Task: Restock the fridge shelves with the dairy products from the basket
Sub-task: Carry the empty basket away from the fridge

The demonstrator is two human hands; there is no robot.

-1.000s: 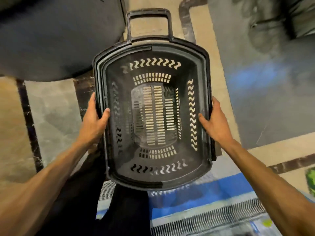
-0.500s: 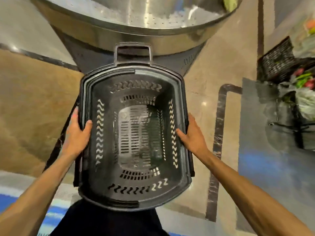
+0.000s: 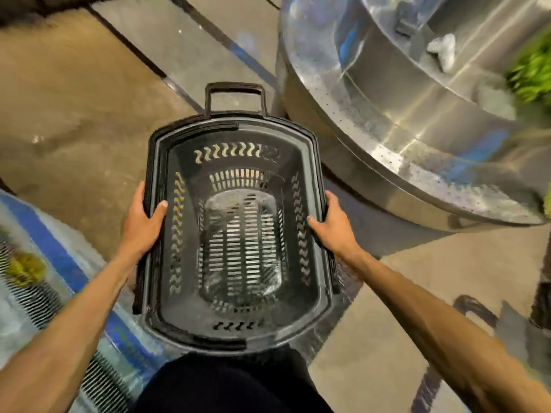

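Left hand (image 3: 141, 222) and right hand (image 3: 334, 228) grip the side rims of the empty black shopping basket (image 3: 235, 129), held near the body, left of a steel display stand (image 3: 402, 114). Unloading seems done; next, stow or refill it.

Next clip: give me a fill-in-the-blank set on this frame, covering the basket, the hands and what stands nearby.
1. The black slotted plastic basket is ____ inside.
2. The left hand and the right hand each grip one long side ____ of it.
3. Its black loop handle points ____ from the person.
4. The round stainless-steel display stand is on the person's ____ side.
Missing words: empty; rim; away; right.
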